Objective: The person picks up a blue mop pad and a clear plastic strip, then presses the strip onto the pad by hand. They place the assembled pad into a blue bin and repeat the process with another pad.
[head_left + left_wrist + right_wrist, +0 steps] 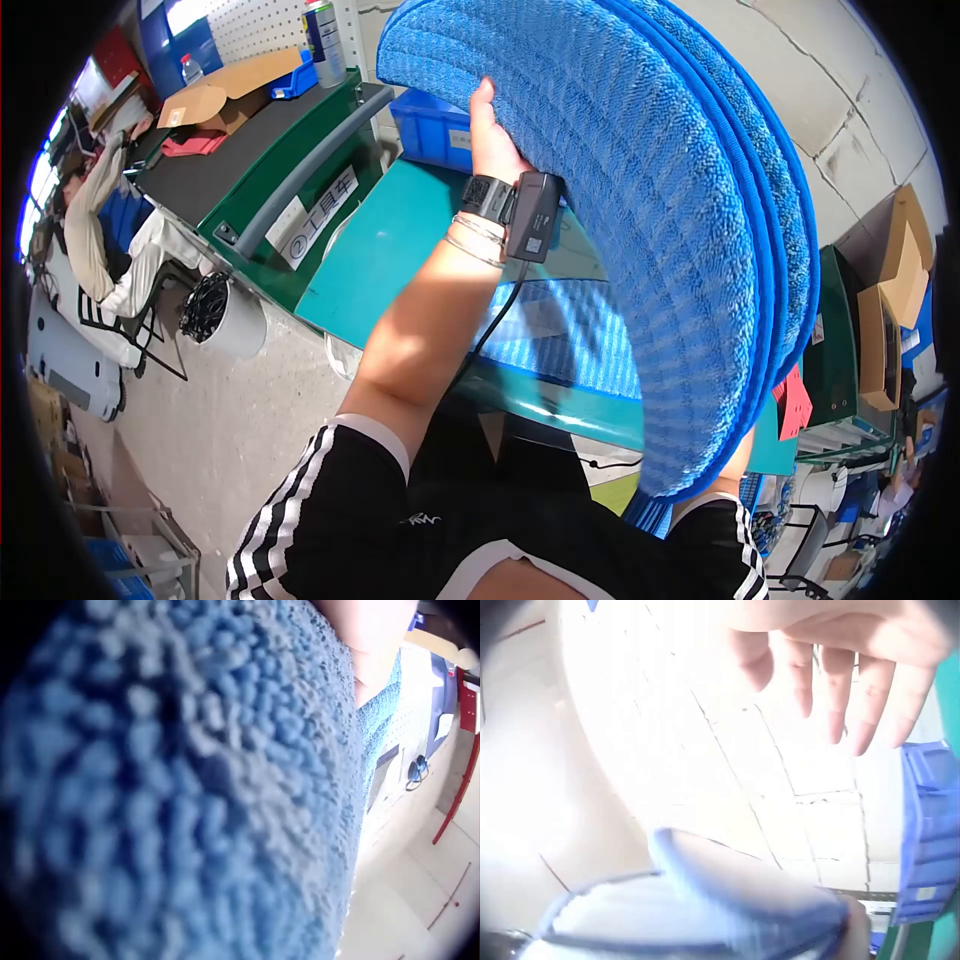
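While your left hand [492,140] holds up the blue pads [640,170] above the green table [365,235], you would do well to support them from the other side too, since soft, layered cloth like this is likely to sag or fan apart from a one-sided grip. Your left thumb lies along the near face; the fingers are hidden behind the cloth, so judge the grip as a pinch, though you cannot tell from here how tight. Your right hand [855,645], out of sight behind the pads in the head view, shows in its wrist view with fingers extended and apart, holding nothing. Bring it to the loose edge, square the layers, and lower them level towards the table (mind the dark box [535,215] on your left wrist, which could snag the pile).

As for looks, the pads have a looped, fluffy pile in lighter and darker blue bands, and a smooth, deeper blue binding [766,320] follows the broad curve, where more than one layer shows. Another striped pad [570,350] lies on the table, and a blue bin [425,120] stands at its far edge.
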Motion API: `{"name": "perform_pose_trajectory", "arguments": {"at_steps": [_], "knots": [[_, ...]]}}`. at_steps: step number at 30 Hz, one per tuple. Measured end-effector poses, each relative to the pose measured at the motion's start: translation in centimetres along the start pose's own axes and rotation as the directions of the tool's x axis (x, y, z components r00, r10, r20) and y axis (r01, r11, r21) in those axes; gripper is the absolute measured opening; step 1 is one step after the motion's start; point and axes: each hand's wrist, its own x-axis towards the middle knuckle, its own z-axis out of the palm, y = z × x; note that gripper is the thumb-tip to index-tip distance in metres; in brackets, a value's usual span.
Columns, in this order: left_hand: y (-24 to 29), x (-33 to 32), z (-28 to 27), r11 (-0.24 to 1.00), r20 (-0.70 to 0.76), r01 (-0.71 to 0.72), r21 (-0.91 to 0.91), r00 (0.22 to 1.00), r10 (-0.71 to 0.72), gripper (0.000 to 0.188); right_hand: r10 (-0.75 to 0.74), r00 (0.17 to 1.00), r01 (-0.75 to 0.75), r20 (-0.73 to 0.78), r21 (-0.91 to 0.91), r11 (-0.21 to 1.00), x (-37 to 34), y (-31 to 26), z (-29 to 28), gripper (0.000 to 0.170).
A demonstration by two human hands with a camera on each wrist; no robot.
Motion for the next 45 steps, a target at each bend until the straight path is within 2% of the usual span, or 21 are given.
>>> {"name": "perform_pose_trajectory", "arguments": {"at_steps": [3,4,5,11,15,19,20,23,24,25,26,27,28,30,31,33,34,35,36,37,45], "knots": [[0.9,-0.3,0.0,1.0,0.024,0.015,0.012,1.0,-0.016,0.059,0.129,0.988,-0.145,0.086,0.218,0.965,6.3,1.1,2.8,0.059],[0.8,0.0,-0.4,1.0,0.004,0.005,0.0,1.0,-0.005,0.059,0.12,0.991,-0.132,-0.066,-0.216,0.968,7.1,0.2,6.8,0.093],[0.7,0.1,-0.5,1.0,-0.001,-0.004,0.004,1.0,0.004,0.059,0.211,0.97,-0.187,0.122,-0.182,0.965,8.6,-0.2,6.7,0.094],[1.2,1.5,-1.8,0.998,-0.039,0.035,-0.045,0.999,-0.037,0.062,0.373,0.873,-0.172,0.314,-0.519,0.838,12.6,1.4,7.9,0.074],[1.1,5.7,-3.3,0.994,-0.031,-0.069,0.083,0.997,0.072,0.055,0.35,0.93,-0.29,0.11,-0.364,0.885,15.5,3.6,2.7,0.057],[2.3,10.5,-2.5,0.972,-0.603,0.054,0.227,0.792,0.096,0.08,0.242,0.942,-0.287,-0.231,-0.185,0.94,11.9,6.8,0.2,0.064],[2.3,11.0,-2.7,0.967,-0.593,0.006,0.256,0.791,0.152,0.087,0.246,0.942,-0.29,-0.228,-0.187,0.939,12.4,8.4,-1.3,0.064],[2.4,12.4,-4.4,0.929,-0.634,0.125,0.349,0.761,0.136,0.084,0.195,0.97,0.058,0.142,-0.923,0.38,16.2,14.3,-7.9,0.054],[1.9,14.0,-6.4,0.895,-0.654,0.176,0.409,0.741,0.153,0.084,0.253,0.934,0.237,0.252,-0.967,0.091,16.7,15.0,-9.0,0.05],[1.4,16.1,-8.3,0.914,-0.696,0.215,0.345,0.712,0.096,0.084,0.253,0.935,0.234,0.249,-0.968,0.089,16.4,14.7,-7.6,0.05],[1.0,17.9,-10.1,0.917,-0.704,0.222,0.331,0.705,0.083,0.083,0.301,0.952,-0.274,-0.061,-0.613,0.741,15.9,14.1,-4.2,0.053],[0.7,19.5,-11.7,0.92,-0.712,0.229,0.317,0.699,0.071,0.083,0.535,0.816,-0.481,-0.22,0.257,0.838,15.8,13.6,-1.9,0.055],[0.6,21.1,-13.0,0.921,-0.713,0.229,0.317,0.698,0.072,0.083,0.541,0.802,-0.497,-0.252,0.22,0.839,16.0,13.5,-1.4,0.052],[1.1,21.8,-13.8,0.319,-0.314,0.249,0.915,0.934,0.173,0.074,0.551,0.78,-0.509,-0.295,0.213,0.834,16.7,13.6,-1.2,0.052],[1.1,21.9,-14.3,0.319,-0.32,0.254,0.913,0.931,0.173,0.074,0.558,0.758,-0.518,-0.339,0.207,0.83,16.9,13.9,-1.3,0.052],[2.1,18.3,-10.7,-0.524,-0.044,0.099,0.846,0.992,0.117,0.065,0.579,0.743,-0.513,-0.336,0.269,0.815,17.8,15.1,-3.4,0.048],[2.2,19.2,-10.4,-0.549,-0.113,0.156,0.821,0.987,0.112,0.09,0.525,0.798,-0.463,-0.296,0.258,0.848,18.2,16.3,-5.2,0.045],[1.8,18.7,-9.5,-0.554,-0.111,0.146,0.82,0.989,0.096,0.09,0.468,0.846,-0.409,-0.257,0.25,0.878,18.7,17.2,-6.7,0.041],[1.6,17.4,-8.4,0.213,-0.336,0.304,0.929,0.932,0.133,0.069,0.473,0.829,-0.413,-0.299,0.245,0.877,19.5,18.1,-7.7,0.037],[1.5,16.0,-7.2,0.846,-0.519,0.278,0.455,0.855,-0.002,0.05,0.487,0.785,-0.405,-0.383,0.278,0.871,19.4,18.0,-7.5,0.029],[0.4,13.7,-4.8,0.761,-0.304,0.135,0.635,0.949,0.086,0.057,0.48,0.747,-0.485,-0.46,0.117,0.866,18.4,18.4,-8.2,0.061]]}}
